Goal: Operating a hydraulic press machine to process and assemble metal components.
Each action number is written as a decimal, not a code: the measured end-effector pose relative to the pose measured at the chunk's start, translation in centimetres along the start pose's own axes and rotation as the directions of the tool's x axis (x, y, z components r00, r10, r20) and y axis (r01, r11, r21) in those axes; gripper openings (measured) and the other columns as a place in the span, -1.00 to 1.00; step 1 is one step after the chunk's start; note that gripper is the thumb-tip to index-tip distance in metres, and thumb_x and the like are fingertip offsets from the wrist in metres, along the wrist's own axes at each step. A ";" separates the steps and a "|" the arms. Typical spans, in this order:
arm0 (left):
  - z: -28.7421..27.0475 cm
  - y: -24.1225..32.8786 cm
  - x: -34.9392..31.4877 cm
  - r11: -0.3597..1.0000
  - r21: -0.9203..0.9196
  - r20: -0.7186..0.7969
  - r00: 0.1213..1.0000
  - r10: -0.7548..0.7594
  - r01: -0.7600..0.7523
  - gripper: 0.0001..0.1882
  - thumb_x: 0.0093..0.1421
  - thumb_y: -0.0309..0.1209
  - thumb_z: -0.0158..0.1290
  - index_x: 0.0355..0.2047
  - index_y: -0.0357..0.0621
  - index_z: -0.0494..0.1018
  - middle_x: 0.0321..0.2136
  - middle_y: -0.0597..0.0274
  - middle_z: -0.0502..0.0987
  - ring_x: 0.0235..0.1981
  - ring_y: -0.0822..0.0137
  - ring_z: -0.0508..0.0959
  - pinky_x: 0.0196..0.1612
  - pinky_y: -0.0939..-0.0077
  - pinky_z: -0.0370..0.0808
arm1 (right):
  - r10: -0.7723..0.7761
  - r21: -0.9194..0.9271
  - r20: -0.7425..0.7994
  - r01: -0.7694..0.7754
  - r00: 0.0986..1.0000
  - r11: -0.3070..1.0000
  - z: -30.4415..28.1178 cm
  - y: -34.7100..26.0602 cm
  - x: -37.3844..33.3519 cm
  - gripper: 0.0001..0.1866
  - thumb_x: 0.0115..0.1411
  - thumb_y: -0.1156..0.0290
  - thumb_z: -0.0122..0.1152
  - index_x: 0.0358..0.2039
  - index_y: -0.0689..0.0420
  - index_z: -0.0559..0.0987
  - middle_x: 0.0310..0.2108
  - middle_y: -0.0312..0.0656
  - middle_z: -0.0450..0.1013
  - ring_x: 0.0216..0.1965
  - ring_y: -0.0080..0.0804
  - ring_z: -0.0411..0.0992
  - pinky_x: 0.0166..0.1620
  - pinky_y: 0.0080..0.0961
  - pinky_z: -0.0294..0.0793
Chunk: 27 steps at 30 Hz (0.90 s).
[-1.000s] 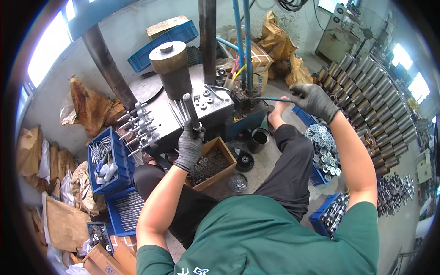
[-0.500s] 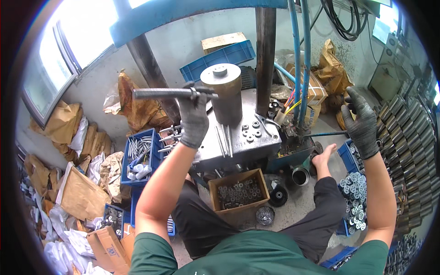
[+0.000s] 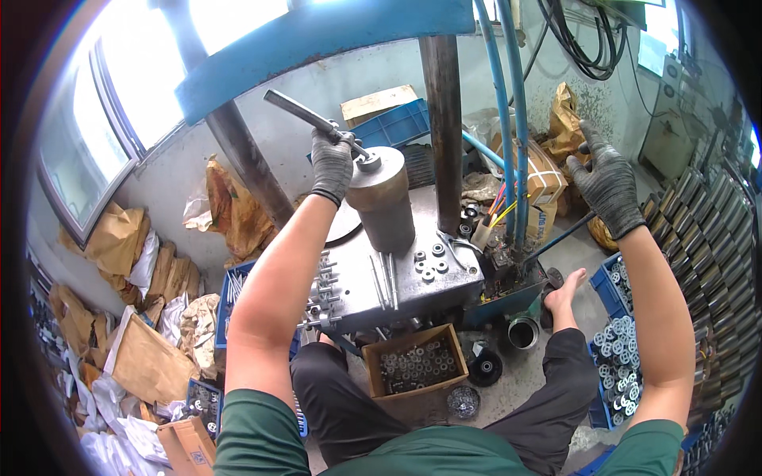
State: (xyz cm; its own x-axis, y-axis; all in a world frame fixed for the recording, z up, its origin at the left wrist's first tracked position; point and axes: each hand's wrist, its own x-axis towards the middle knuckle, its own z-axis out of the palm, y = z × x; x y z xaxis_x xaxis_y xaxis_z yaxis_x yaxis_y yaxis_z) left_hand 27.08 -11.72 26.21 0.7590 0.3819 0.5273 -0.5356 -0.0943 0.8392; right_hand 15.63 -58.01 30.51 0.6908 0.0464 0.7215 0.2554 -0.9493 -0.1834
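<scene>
My left hand [image 3: 332,168], in a dark grey glove, is closed around a metal roller shaft [image 3: 298,109]. The shaft slants, its thin lower end close to the knob on top of the upright steel cylinder [image 3: 382,198]; whether they touch I cannot tell. My right hand [image 3: 607,189], gloved too, is raised with its fingers apart and holds nothing. Beside its palm is the end of a dark lever bar [image 3: 560,236] that rises from the press's base. On the metal press table [image 3: 361,279] lie several thin rods [image 3: 383,282], small ring-shaped bearings [image 3: 429,267] and pliers [image 3: 454,247].
A cardboard box [image 3: 464,371] of small rings stands between my legs. Blue crates [image 3: 594,412] of wheel-like parts and stacked metal tubes [image 3: 689,270] are at the right. Press columns [image 3: 440,127] and blue hoses [image 3: 520,119] rise behind the table. Paper sacks [image 3: 147,349] lie at the left.
My left hand has tipped the shaft from nearly level to a slant, its lower end now over the cylinder's top. My right hand has moved up and left, still open. The whole view has shifted slightly.
</scene>
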 end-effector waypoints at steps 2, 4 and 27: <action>-0.1 0.0 0.5 0.999 0.039 0.043 0.999 0.017 -0.019 -0.59 0.29 -0.73 0.01 0.09 -0.16 0.23 -0.30 0.14 0.48 -0.37 0.25 0.66 -0.32 0.41 0.72 | 0.001 0.004 0.017 -0.001 1.000 1.000 0.2 0.3 0.2 -0.34 0.19 0.22 0.36 0.30 0.06 0.47 -0.14 0.03 0.62 -0.14 -0.07 0.62 -0.04 -0.22 0.61; -0.1 0.1 0.7 0.993 0.106 0.100 0.995 0.031 -0.042 -0.62 0.30 -0.69 0.04 0.07 -0.14 0.27 -0.32 0.17 0.49 -0.40 0.31 0.64 -0.35 0.45 0.68 | -0.001 0.018 0.040 0.000 0.999 1.000 0.2 0.4 0.1 -0.38 0.19 0.23 0.35 0.26 0.11 0.50 -0.14 0.03 0.62 -0.14 -0.05 0.62 -0.03 -0.21 0.60; 1.5 -1.2 0.6 0.871 0.454 0.096 0.982 0.164 -0.189 -0.51 0.25 -0.47 0.21 0.19 0.00 0.40 -0.37 0.19 0.63 -0.35 0.25 0.64 -0.19 0.27 0.59 | -0.208 0.129 0.647 0.164 0.733 0.978 -8.7 -1.4 -13.7 -0.50 0.03 0.41 0.32 0.04 0.19 0.57 -0.15 0.11 0.55 -0.15 0.15 0.54 -0.09 -0.06 0.56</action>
State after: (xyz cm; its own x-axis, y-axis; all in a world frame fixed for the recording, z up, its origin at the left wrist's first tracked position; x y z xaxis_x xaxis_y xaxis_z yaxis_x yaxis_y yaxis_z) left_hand 28.71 -12.74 25.68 0.6930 0.2714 0.6678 -0.4420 -0.5719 0.6911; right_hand -0.07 -60.00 26.68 0.8912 0.4331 0.1352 0.4503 -0.8807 -0.1470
